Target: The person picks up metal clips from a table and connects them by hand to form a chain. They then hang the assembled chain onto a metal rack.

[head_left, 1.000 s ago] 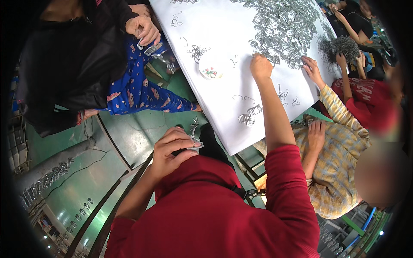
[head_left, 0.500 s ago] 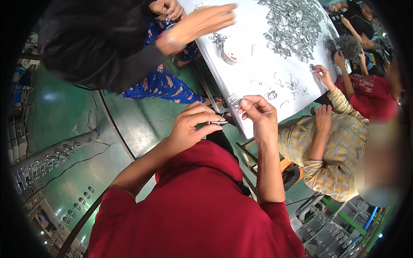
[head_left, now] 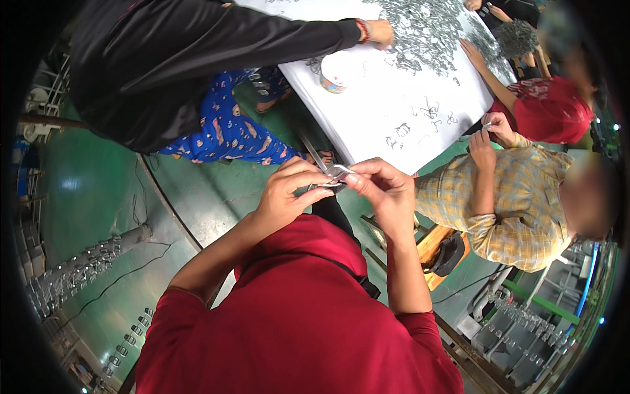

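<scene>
"What are you holding?"
"My left grip [head_left: 289, 190] and right grip [head_left: 390, 192] are pinching silver pieces [head_left: 339, 172] before my waist; I can't count them."
"How are they looking?"
"Bent and shining. One tub [head_left: 333, 83] is standing on the tabletop [head_left: 367, 125] near a silver heap [head_left: 426, 36]; a red shirt [head_left: 552, 111] beyond is showing pale lettering [head_left: 533, 90]."

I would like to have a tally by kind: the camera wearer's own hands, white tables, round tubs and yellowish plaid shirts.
Left hand and right hand: 2
White table: 1
Round tub: 1
Plaid shirt: 1
Total: 5
</scene>
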Tool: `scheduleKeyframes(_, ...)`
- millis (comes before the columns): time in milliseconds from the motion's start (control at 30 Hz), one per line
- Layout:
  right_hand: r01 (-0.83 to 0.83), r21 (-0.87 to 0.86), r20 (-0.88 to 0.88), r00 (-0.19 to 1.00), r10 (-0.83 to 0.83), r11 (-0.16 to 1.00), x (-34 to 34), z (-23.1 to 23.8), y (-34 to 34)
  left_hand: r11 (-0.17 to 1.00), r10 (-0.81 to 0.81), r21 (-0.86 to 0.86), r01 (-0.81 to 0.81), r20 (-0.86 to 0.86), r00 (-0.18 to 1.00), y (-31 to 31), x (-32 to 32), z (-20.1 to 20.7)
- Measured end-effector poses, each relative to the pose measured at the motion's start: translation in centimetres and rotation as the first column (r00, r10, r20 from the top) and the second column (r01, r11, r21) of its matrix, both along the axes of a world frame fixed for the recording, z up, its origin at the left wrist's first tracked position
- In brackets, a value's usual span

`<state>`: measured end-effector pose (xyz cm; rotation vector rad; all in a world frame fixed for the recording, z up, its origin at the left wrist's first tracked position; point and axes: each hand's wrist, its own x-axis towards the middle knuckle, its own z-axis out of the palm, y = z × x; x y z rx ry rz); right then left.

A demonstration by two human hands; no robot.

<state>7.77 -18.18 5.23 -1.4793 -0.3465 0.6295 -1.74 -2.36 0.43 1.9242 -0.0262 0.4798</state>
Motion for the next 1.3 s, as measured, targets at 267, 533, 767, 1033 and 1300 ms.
scheduleKeyframes(267,-0.1,-0.06,0.11,0.988,0.106,0.993,1.8,-0.7,-0.8,0.983,0.065,-0.169,-0.076,-0.07,0.995,-0.1,1.8,1.1)
scheduleKeyframes(533,-0.357,-0.071,-0.029,0.934,0.356,0.931,7.3,-2.3,-1.1,0.98,0.064,-0.18,-0.086,-0.128,0.99,-0.3,3.0,0.1)
scheduleKeyframes(767,0.291,-0.637,0.628,0.733,0.261,0.713,25.1,-16.5,-6.2,0.971,0.123,-0.183,-0.151,-0.158,0.98,-0.9,3.8,-0.5)
scheduleKeyframes(1033,0.191,-0.849,0.485,0.653,0.581,0.493,26.9,-17.7,-4.8,0.966,0.173,-0.167,-0.2,-0.159,0.972,-0.8,3.3,-0.5)
scheduleKeyframes(1300,-0.029,-0.543,0.205,0.964,0.167,0.839,22.3,-13.1,-5.0,0.975,0.129,-0.167,-0.15,-0.128,0.983,0.0,2.2,-0.5)
